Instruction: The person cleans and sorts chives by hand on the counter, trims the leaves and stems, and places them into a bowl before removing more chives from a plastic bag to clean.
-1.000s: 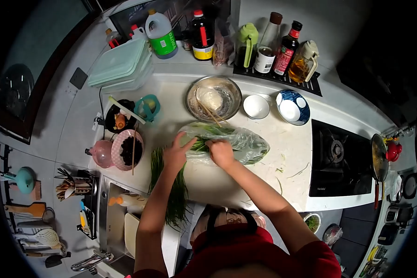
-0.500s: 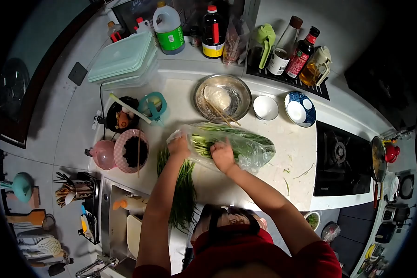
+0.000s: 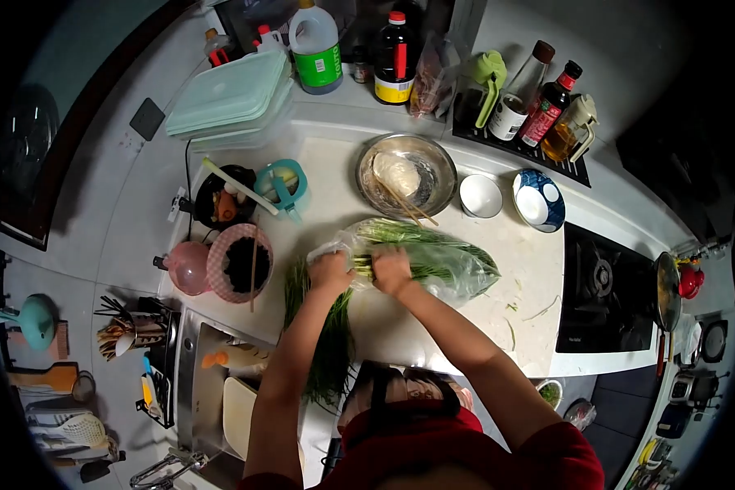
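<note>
A clear plastic bag (image 3: 457, 287) with long green garlic chives (image 3: 425, 241) in it lies across the worktop. My left hand (image 3: 331, 271) is closed on the crumpled mouth of the bag. Just right of it, my right hand (image 3: 391, 270) has its fingers curled round the pale stems at the bag's opening; motion blurs the fingertips. A second, darker bunch of chives (image 3: 318, 339) lies loose below my left hand and hangs over the front edge of the counter.
Behind the bag stands a steel bowl (image 3: 445, 184) holding dough and chopsticks, beside a white bowl (image 3: 480, 196) and a blue patterned bowl (image 3: 539, 200). A pink colander (image 3: 218, 282) of dark food stands left. The gas stove (image 3: 608, 286) is right, the sink (image 3: 208, 367) front left.
Both hands have come closer together at the bag's mouth, and my right hand now grasps the stems. The whole view has shifted slightly.
</note>
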{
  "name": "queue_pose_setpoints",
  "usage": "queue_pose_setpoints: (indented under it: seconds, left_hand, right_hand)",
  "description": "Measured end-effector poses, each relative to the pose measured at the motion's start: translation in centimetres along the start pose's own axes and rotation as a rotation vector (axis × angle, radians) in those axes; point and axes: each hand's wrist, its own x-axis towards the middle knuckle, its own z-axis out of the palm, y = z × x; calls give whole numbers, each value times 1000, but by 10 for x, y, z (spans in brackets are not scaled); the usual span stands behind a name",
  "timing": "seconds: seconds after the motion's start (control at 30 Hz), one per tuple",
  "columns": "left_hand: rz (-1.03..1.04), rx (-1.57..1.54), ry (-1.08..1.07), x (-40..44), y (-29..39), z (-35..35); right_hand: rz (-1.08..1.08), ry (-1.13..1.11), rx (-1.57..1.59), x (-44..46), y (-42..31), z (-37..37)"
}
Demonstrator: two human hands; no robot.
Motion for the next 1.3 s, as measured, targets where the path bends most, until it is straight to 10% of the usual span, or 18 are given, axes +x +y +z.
queue_pose_setpoints:
  seconds: [0.37, 0.47, 0.63, 0.73, 0.8, 0.9, 1.0, 1.13, 1.3]
  left_hand:
    - [175, -636, 12, 1, -12, -38]
    - [336, -494, 50, 5, -2, -40]
    - [560, -526, 181, 14, 13, -33]
    - [735, -483, 238, 16, 26, -35]
    - [865, -333, 369, 17, 29, -32]
    - [578, -112, 244, 47, 0, 7]
    - [489, -96, 134, 46, -7, 3]
    - [427, -298, 137, 25, 2, 5]
    - [432, -684, 340, -22, 16, -2]
  right_hand:
    - [244, 564, 147, -44, 18, -28]
    - [145, 171, 249, -42, 19, 3]
    - [190, 249, 708, -66, 30, -61]
    - [168, 674, 671, -69, 50, -78]
    - [2, 569, 431, -70, 69, -73]
    - [103, 174, 12, -63, 106, -25]
    - [253, 327, -199, -67, 107, -10]
    - [27, 572, 139, -58, 48, -48]
    - [-39, 339, 112, -32, 10, -15]
